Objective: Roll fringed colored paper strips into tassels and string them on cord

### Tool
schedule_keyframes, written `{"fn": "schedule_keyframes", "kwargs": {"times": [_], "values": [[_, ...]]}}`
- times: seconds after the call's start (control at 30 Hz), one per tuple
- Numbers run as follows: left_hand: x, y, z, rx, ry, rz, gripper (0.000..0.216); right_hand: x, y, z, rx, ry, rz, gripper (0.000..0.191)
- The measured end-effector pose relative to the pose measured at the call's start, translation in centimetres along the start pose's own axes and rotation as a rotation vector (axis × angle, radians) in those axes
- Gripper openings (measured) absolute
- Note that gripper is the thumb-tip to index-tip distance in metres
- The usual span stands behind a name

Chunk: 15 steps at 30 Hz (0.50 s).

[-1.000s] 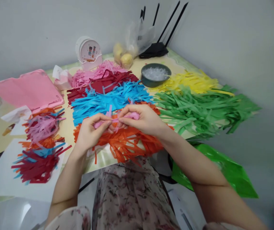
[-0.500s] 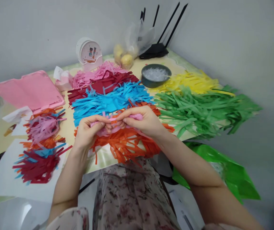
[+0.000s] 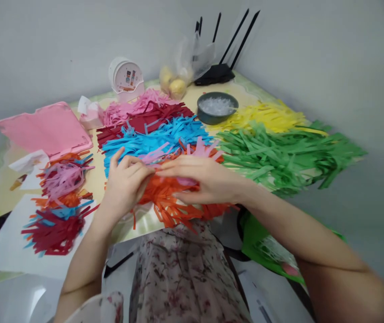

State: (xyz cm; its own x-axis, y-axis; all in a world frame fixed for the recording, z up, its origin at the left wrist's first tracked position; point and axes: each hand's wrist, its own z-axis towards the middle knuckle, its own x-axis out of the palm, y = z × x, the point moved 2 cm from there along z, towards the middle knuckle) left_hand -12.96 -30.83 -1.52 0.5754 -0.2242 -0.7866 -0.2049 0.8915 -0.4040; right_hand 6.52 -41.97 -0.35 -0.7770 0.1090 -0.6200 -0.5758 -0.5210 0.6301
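Note:
Both my hands meet over the orange paper strips (image 3: 174, 202) near the table's front edge. My left hand (image 3: 124, 184) pinches one end of a bunch of pink paper strips (image 3: 158, 154), thumb raised. My right hand (image 3: 201, 177) lies across the same bunch, its fingers closed on the other part, and pink ends fan out above it. Behind the hands lie blue strips (image 3: 154, 137), dark red strips (image 3: 144, 119) and more pink strips (image 3: 127, 107).
Green strips (image 3: 279, 152) and yellow strips (image 3: 269, 114) cover the right side. A grey bowl (image 3: 217, 107), a white tub (image 3: 126, 78), a bag of fruit (image 3: 178, 80) and a router (image 3: 217, 72) stand at the back. Finished mixed tassels (image 3: 57, 197) and a pink case (image 3: 47, 128) lie left.
The pink bunch has turned: its ends now fan up behind my right hand. My right hand has flattened and rolled over it, and my left thumb has lifted. The view shifted slightly.

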Motion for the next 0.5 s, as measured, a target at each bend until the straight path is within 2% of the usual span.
{"fn": "schedule_keyframes", "kwargs": {"times": [0.07, 0.13, 0.2, 0.27, 0.4, 0.5], "values": [[0.3, 0.3, -0.3, 0.027, -0.064, 0.042, 0.016, -1.0, 0.0, 0.7, 0.138, -0.016, 0.045, 0.032], [0.7, 0.6, -0.7, 0.032, -0.106, -0.007, 0.012, -1.1, -0.6, 1.5, 0.256, 0.036, 0.136, 0.026], [0.9, 1.1, -1.2, -0.006, -0.158, -0.1, 0.009, -0.3, -1.4, 2.2, 0.319, 0.153, 0.298, 0.022], [1.0, 1.6, -1.7, -0.051, -0.208, -0.167, 0.012, 0.7, -2.1, 2.5, 0.358, 0.205, 0.467, 0.02], [1.1, 2.1, -2.2, -0.04, -0.284, -0.096, 0.01, 2.3, -2.2, 2.4, 0.43, 0.109, 0.633, 0.018], [1.6, 1.5, -2.0, -0.039, -0.399, -0.049, 0.01, 2.9, -1.3, 2.5, 0.393, 0.005, 0.679, 0.015]]}}
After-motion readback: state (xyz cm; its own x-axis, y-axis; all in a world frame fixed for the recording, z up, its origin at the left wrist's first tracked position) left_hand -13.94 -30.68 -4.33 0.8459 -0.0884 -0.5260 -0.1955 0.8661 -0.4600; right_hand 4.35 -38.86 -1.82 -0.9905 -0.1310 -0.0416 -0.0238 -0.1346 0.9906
